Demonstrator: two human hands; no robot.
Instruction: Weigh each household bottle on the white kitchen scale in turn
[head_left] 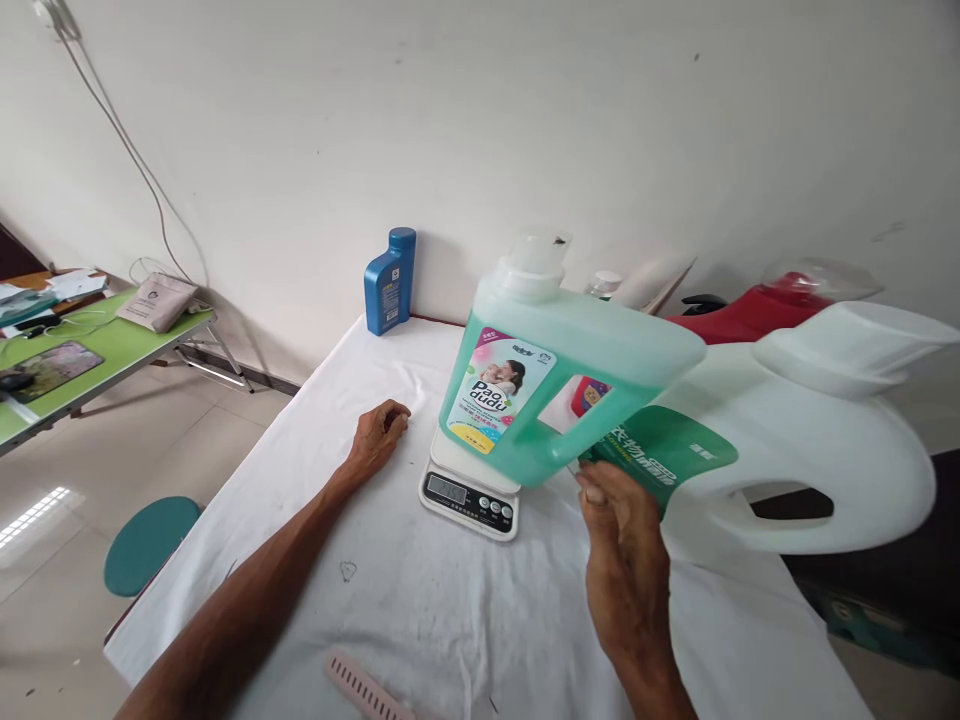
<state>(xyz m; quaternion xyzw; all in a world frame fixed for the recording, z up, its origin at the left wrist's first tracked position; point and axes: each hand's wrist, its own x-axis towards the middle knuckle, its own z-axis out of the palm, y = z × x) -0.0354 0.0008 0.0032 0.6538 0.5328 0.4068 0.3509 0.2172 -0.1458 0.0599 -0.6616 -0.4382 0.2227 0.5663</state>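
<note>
A translucent green detergent jug (525,350) with a clear cap leans tilted over a small white digital scale (469,495) on the white-clothed table (420,610). My right hand (622,560) is closed at the jug's lower right corner, fingers pinched against its edge. Just behind my fingers is the green label of a big white jug (817,440), which stands close on the right. My left hand (381,436) rests on the cloth left of the scale, fingers curled under, holding nothing.
A blue bottle (389,280) stands at the table's far edge by the wall. A pink comb (364,688) lies near the front edge. A teal stool (146,540) and a green folding table (97,350) with clutter are at the left. Red and white items sit behind the jugs.
</note>
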